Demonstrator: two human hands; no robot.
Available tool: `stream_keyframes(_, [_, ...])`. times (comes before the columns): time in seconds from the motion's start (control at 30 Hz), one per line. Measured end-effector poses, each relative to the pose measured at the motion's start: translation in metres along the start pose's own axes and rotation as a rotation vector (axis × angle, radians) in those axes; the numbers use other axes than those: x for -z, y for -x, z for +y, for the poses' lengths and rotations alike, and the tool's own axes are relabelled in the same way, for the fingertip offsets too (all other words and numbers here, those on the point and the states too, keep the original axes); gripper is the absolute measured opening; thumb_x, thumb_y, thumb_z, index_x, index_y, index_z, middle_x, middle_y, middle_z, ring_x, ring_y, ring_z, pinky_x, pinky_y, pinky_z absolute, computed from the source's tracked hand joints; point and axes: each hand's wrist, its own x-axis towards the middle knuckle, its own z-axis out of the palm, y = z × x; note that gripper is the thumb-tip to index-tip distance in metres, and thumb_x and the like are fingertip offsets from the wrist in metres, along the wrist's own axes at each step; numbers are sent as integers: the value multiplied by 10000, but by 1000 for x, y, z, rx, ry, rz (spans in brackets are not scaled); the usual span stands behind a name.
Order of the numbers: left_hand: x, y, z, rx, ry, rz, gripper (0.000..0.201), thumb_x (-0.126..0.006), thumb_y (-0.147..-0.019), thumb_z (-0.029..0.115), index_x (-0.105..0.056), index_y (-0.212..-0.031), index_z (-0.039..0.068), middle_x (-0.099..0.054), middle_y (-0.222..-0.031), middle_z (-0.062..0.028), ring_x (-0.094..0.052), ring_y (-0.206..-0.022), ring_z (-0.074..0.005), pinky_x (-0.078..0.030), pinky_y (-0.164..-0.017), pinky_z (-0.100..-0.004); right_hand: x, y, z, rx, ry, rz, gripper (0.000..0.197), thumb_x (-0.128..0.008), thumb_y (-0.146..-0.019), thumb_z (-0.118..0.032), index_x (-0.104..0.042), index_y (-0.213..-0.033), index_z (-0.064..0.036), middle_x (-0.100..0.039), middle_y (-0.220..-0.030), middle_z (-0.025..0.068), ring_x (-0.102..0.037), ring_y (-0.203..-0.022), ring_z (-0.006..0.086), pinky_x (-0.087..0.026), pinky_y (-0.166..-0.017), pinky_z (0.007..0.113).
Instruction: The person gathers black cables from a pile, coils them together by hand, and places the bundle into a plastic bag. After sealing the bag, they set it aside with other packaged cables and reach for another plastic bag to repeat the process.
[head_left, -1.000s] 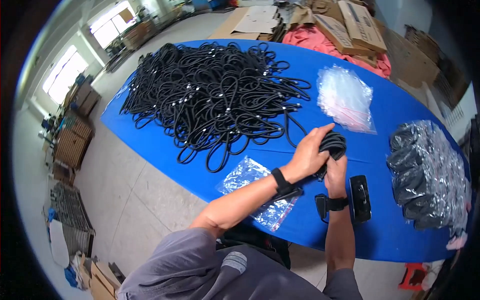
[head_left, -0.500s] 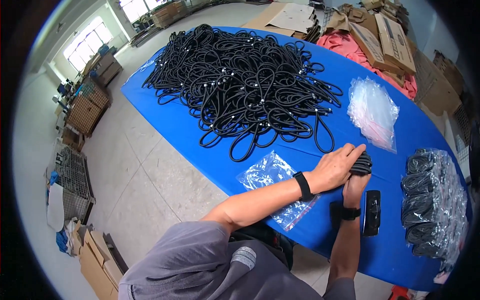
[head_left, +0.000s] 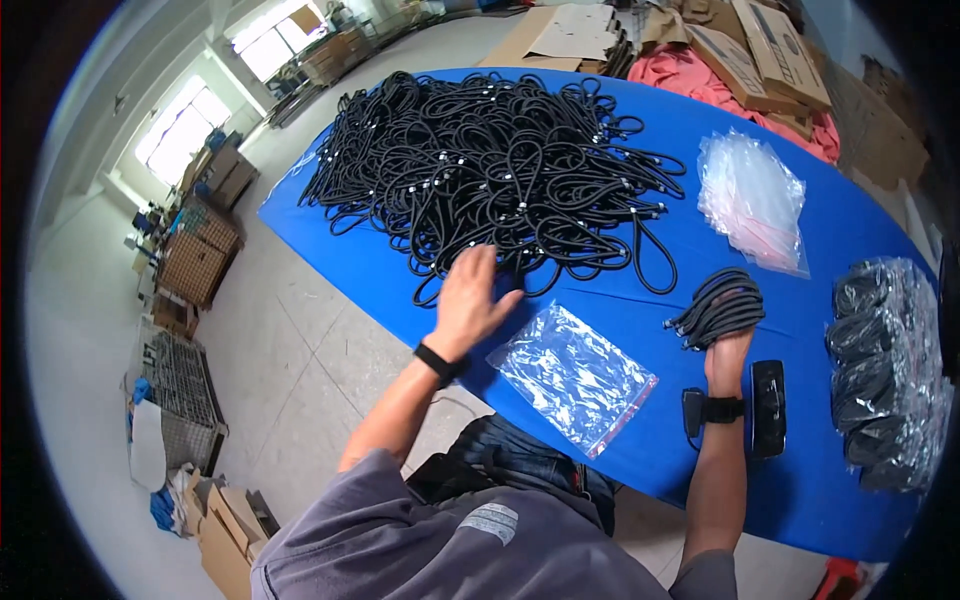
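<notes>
A big tangled pile of black cord loops (head_left: 480, 165) with small pale clips covers the far part of the blue-covered table (head_left: 345, 250). Over the pile's near edge reaches my left hand (head_left: 468, 303), fingers stretched and thumb apart, holding nothing. My right hand (head_left: 730, 350) grips a bundle of black cord loops (head_left: 722, 300); the strands wrap over its fingers and hide most of them. Between the hands, a clear plastic bag (head_left: 575, 375) lies flat on the table. A dark, glossy oblong object (head_left: 768, 408) sits just right of my right wrist.
A stack of clear bags (head_left: 752, 200) lies at the far right. Along the right edge stand several bagged cord bundles (head_left: 880, 375). Beyond the table are flattened cardboard boxes (head_left: 755, 65) and pink cloth (head_left: 680, 75). Wire cages (head_left: 180, 375) line the floor at left.
My left hand has left the bundle and moved left to the pile's near edge, its fingers opening out. My right hand still holds the bundle. The clear bag now shows fully.
</notes>
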Motion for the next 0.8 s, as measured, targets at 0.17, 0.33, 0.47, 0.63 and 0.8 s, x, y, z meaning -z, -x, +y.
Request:
stream_keyframes(0.17, [-22, 25, -35, 155, -26, -180, 715, -694, -880, 360, -436, -1429, -17, -590, -1265, -183, -549, -1183, -374, -478, -983, -453, -2, -1, -11, -161, -77, 150, 364, -603, -989, -70, -517, -1342, -59, -619, -1193, 45, -627, -1058, 160, -558, -912, 317])
stream_keyframes(0.33, [-12, 22, -49, 185, -151, -344, 660, -691, -846, 265, -470, -1414, 13, -618, -1166, -166, -569, -1115, -354, -481, -942, -464, -10, 6, -20, -174, -27, 184, 356, -573, -1010, -99, -511, -1360, -85, -605, -1216, 46, -627, -1068, 166, -559, -918, 314])
stream_keyframes(0.47, [-4, 16, -67, 132, -371, -326, 547, -678, -796, 181, -547, -1306, 29, -629, -1057, -118, -574, -1044, -326, -486, -842, -451, -7, 4, -10, -182, -56, 163, 336, -543, -1028, -122, -511, -1361, -94, -601, -1224, 50, -628, -1073, 171, -561, -922, 314])
stream_keyframes(0.63, [38, -39, -81, 33, -148, 71, 515, -627, -760, 71, -602, -1274, 58, -663, -1061, -120, -602, -1048, -333, -502, -865, -440, 9, -5, -10, -190, -144, 163, 310, -525, -1035, -129, -521, -1342, -85, -617, -1185, 47, -636, -1054, 175, -566, -909, 318])
stream_keyframes(0.8, [94, -101, -61, 9, 143, 190, 464, -636, -752, 11, -610, -1213, 57, -638, -921, -126, -631, -849, -293, -513, -767, -362, -2, 0, -29, -174, -60, 171, 281, -515, -1040, -154, -543, -1307, -71, -633, -1143, 41, -643, -1028, 166, -566, -891, 314])
